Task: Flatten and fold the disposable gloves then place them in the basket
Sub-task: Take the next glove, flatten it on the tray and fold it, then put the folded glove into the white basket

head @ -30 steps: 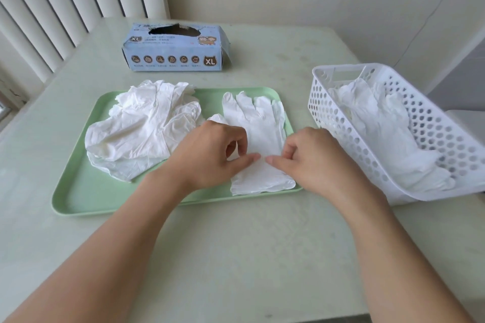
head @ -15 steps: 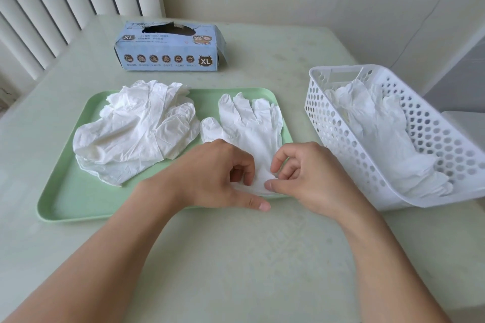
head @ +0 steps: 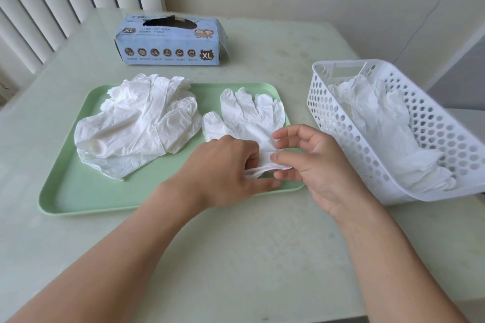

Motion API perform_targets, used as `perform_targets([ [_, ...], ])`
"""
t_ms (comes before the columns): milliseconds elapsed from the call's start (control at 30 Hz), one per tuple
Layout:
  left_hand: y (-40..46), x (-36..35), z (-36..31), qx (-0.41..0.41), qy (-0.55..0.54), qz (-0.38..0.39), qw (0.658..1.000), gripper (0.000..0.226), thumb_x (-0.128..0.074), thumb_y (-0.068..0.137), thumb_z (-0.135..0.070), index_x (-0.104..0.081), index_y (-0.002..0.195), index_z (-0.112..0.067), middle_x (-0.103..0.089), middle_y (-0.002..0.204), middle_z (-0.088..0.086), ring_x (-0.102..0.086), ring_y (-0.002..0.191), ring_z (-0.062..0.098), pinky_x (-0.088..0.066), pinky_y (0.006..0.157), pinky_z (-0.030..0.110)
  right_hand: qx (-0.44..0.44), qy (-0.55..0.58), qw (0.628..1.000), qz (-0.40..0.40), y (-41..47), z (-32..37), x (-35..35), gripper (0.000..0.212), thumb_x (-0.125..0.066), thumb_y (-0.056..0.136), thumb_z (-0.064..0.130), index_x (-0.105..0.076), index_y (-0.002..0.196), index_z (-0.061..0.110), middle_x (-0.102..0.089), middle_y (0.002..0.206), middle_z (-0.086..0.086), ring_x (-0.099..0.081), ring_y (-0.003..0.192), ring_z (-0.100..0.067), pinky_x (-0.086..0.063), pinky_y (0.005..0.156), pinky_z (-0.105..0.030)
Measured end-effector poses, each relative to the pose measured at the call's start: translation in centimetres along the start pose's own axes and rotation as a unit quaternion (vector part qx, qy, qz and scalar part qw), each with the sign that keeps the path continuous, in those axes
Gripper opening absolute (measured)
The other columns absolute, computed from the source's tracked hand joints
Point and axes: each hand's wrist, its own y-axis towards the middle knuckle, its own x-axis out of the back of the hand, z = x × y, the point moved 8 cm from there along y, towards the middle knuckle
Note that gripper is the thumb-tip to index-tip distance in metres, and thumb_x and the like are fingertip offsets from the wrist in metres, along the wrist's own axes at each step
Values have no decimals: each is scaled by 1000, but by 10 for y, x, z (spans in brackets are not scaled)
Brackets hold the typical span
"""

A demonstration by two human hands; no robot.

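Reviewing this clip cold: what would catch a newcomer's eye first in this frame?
First, the two bare hands at centre: the left hand and right hand both pinch the cuff of a flat white glove on the right part of the green tray. Next, the rumpled pile of gloves on the tray's left, and the white perforated basket at right, already holding gloves.

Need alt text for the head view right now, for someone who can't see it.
Both hands, left hand and right hand, pinch the cuff of a flat white glove on a green tray. A crumpled glove pile lies left of it; a white basket holding gloves stands to the right.
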Motion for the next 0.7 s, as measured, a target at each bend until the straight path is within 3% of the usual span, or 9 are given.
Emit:
perform_targets([
  [100, 1, 2, 3, -11, -36, -19, 999, 16, -62, 79, -36, -49, 78, -27, -55, 64, -9, -55, 63, 21, -41, 55, 33, -2, 32, 999, 22, 0, 0, -4, 26, -67, 85, -12, -74, 95, 11, -67, 96, -7, -68, 65, -15, -51, 53, -20],
  [233, 3, 28, 16, -26, -238, -96, 966, 2, -66, 83, -21, -65, 84, -20, -59, 59, -7, -47, 52, 7, -37, 51, 20, 24, 135, 990, 39, 1, 7, -6, 9, -68, 93, 11, -75, 97, 6, -74, 90, -7, -65, 69, -16, -50, 56, -19],
  [300, 2, 45, 18, -11, -336, -107, 936, 13, -74, 90, -16, -71, 79, -23, -58, 63, -5, -42, 56, 11, -34, 52, 20, 70, 147, 984, 77, 0, 17, -9, 35, -81, 80, 28, -73, 108, 8, -75, 99, -6, -62, 82, -17, -49, 67, -22],
  [400, -1, 71, 8, 5, -402, -142, 905, 14, -81, 87, -29, -76, 74, -28, -54, 63, 14, -40, 59, 14, -34, 54, 24, 138, 18, 988, 70, -8, 29, -13, 66, -95, 53, 37, -74, 113, 21, -71, 108, 1, -52, 87, -20, -43, 79, -31],
  [467, -2, 83, -7, -4, -416, -145, 898, 14, -79, 81, -40, -79, 81, -26, -66, 78, 25, -51, 64, 32, -42, 60, 39, 176, -19, 984, 21, -13, 44, -7, 53, -89, 57, 43, -75, 104, 22, -69, 102, -7, -55, 82, -24, -42, 78, -36],
  [500, -2, 91, -18, -17, -420, -140, 896, 18, -77, 81, -40, -79, 84, -23, -71, 84, 20, -60, 70, 38, -48, 64, 46, 196, -10, 981, 10, -20, 58, -3, 45, -86, 63, 42, -75, 101, 19, -69, 104, -13, -61, 86, -30, -45, 79, -38],
  [600, -1, 113, -50, -51, -456, -123, 880, 16, -77, 90, -28, -79, 95, -13, -79, 94, 4, -75, 88, 21, -56, 77, 36, 237, 30, 971, -7, -41, 104, 13, 27, -81, 81, 26, -77, 102, 10, -73, 109, -17, -68, 104, -34, -52, 91, -40],
  [700, 4, 139, -83, -63, -486, -112, 865, 17, -66, 97, -22, -78, 100, -11, -79, 98, 5, -75, 93, 20, -56, 83, 34, 240, 96, 966, -8, -59, 147, 36, 23, -73, 85, 20, -76, 102, 4, -76, 103, -17, -73, 96, -27, -57, 89, -39],
])
